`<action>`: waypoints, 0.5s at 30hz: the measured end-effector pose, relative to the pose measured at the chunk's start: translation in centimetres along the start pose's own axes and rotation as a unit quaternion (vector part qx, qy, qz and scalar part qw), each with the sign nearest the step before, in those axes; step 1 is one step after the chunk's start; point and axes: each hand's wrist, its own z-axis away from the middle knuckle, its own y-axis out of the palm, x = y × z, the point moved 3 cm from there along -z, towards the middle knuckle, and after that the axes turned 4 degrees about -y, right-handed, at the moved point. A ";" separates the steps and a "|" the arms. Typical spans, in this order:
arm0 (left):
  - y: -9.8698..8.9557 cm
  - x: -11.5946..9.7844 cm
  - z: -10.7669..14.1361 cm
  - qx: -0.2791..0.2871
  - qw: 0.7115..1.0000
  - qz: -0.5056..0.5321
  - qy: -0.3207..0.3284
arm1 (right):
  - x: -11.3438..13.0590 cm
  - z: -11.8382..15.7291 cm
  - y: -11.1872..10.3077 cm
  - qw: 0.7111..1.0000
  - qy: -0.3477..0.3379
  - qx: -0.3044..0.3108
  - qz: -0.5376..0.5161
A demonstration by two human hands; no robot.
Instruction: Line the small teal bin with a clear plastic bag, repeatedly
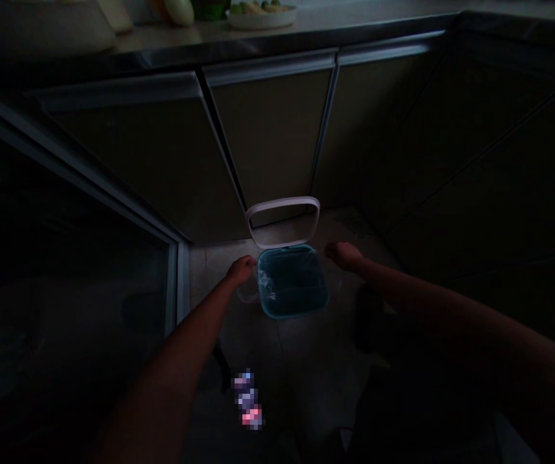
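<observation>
A teal bin [294, 316] stands on the floor, its pale rim frame [284, 203] raised upright at the back. Thin clear plastic [268, 283], like a bag, stretches across the bin's opening. My left hand [242, 267] is closed at the left side of the bin, pinching the plastic's edge. On the other side, my right hand [343, 256] is closed too, a little off the bin's back right corner, with the plastic reaching to it. The light is dim and the fingertips are hard to make out.
Closed cabinets [272, 129] rise behind the bin, under a counter [335, 35] with a white plate [262, 18] of food. A glass door frame [180, 283] is at the left. A blurred-out object [247, 399] lies low in the view.
</observation>
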 end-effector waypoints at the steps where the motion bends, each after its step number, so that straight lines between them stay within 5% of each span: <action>1: 0.1 0.2 -0.3 -0.001 1.000 0.008 -0.006 | -0.1 -0.4 0.0 1.000 0.006 0.008 0.003; 10: -0.2 1.0 -2.9 -0.019 0.997 0.051 -0.049 | -0.1 -4.1 0.7 0.999 0.016 0.032 0.038; 15: -0.1 1.6 -3.7 -0.020 0.996 0.065 -0.062 | -0.6 -5.2 0.5 0.998 -0.021 0.029 -0.053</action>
